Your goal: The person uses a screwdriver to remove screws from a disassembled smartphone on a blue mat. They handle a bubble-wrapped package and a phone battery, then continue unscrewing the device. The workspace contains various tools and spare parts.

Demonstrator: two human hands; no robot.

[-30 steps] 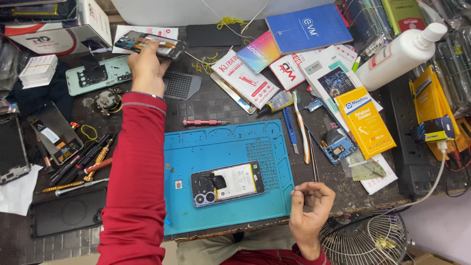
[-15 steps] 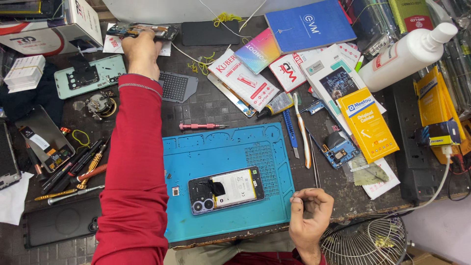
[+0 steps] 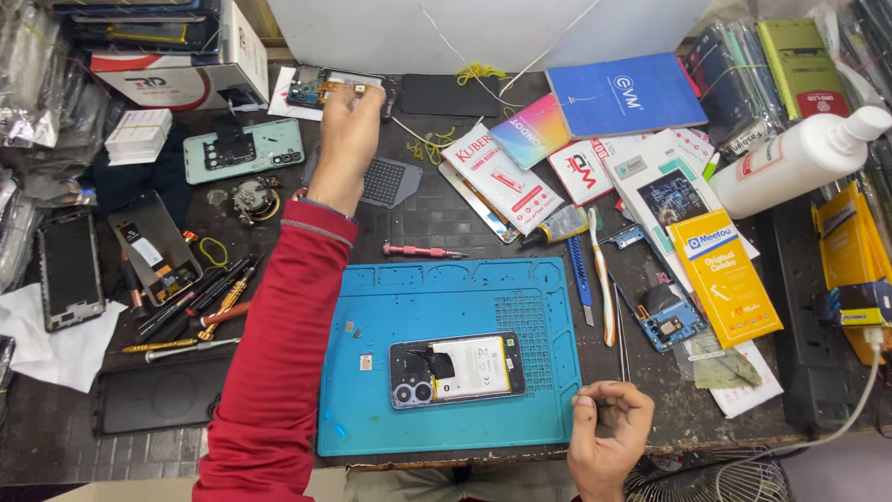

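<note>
My left hand (image 3: 348, 130), in a red sleeve, reaches to the back of the bench. Its fingers are closed on the right end of an opened dark phone (image 3: 321, 86) with a small orange part showing at the fingertips. My right hand (image 3: 604, 437) rests at the front edge, beside the blue work mat (image 3: 446, 288). Thumb and forefinger are pinched into a ring, and nothing shows between them. On the mat lies a phone (image 3: 457, 369) with its back off, battery and camera rings exposed.
A red screwdriver (image 3: 423, 251) lies just behind the mat. Screwdrivers and picks (image 3: 200, 302) are heaped at the left, with a green phone shell (image 3: 243, 149) behind them. Tweezers (image 3: 621, 349), a white brush (image 3: 599, 270), boxes, a white bottle (image 3: 799, 163) and a small fan (image 3: 715, 479) crowd the right.
My left hand has carried the opened dark phone farther toward the back of the bench. My right hand has stayed at the front edge with its fingers pinched.
</note>
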